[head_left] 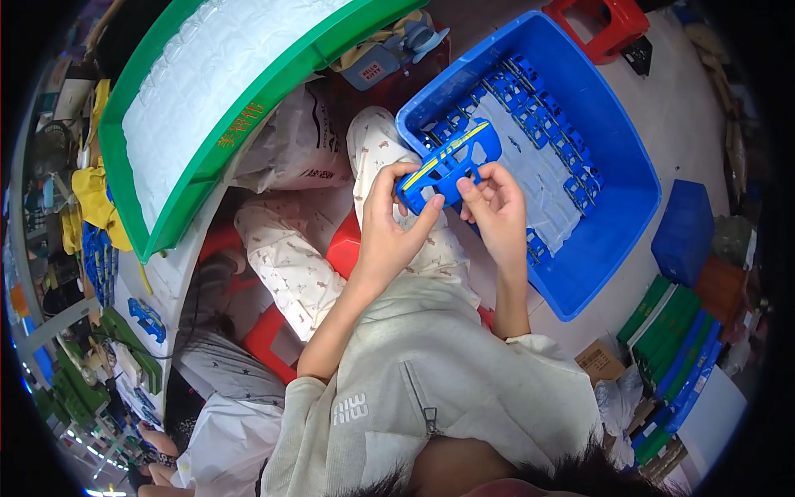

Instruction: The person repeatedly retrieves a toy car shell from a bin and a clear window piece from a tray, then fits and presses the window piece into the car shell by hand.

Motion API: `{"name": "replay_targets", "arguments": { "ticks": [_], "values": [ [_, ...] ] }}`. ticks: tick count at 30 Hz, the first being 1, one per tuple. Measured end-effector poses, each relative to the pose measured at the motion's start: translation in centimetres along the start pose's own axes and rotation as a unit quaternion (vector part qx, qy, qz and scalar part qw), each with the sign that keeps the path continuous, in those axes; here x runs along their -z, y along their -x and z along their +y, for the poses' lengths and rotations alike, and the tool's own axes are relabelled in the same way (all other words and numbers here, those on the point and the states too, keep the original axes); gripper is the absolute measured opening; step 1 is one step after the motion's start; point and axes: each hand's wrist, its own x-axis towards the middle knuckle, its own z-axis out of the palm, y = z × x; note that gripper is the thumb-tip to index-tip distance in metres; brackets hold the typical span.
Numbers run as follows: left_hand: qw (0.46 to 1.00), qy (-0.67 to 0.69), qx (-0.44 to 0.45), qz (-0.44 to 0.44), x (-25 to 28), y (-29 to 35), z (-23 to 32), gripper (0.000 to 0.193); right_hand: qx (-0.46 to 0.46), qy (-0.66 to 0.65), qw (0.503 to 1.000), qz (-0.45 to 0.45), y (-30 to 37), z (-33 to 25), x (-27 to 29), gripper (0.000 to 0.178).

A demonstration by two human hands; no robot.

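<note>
A blue plastic toy car body shell with a yellow stripe along its side and cut-out windows is raised over my lap, next to the bin's near edge. My left hand is closed on its left end, thumb on the near side. At its right end, my right hand grips the lower edge between thumb and fingers; some fingertips are hidden. Beyond it stands a large blue bin. Rows of similar blue car parts with dark rods lie inside, on a white wrinkled sheet.
A green tray lined with white padding rests on the table at upper left. A red stool stands behind the bin. Stacked green and blue crates are at right. Another blue car piece lies on the left table, near a seated person.
</note>
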Motion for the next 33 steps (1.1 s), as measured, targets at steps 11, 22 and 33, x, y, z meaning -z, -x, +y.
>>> {"name": "replay_targets", "arguments": {
  "ticks": [11, 22, 33],
  "values": [
    [0.965, -0.167, -0.177, 0.094, 3.2, -5.9, 1.9, 0.01, 0.01, -0.034, 0.998, -0.051, 0.6, 0.7, 0.3, 0.019],
    [0.839, -0.406, -0.363, -0.006, 9.5, -24.8, 5.0, 0.04, -0.078, -0.28, 0.946, -0.14, 1.7, 1.3, 1.2, 0.046],
    [0.92, -0.311, -0.238, 0.035, 20.5, -23.4, 4.8, 0.025, -0.114, -0.278, 0.946, -0.122, 1.6, 1.7, 0.5, 0.044]
  ]
}}
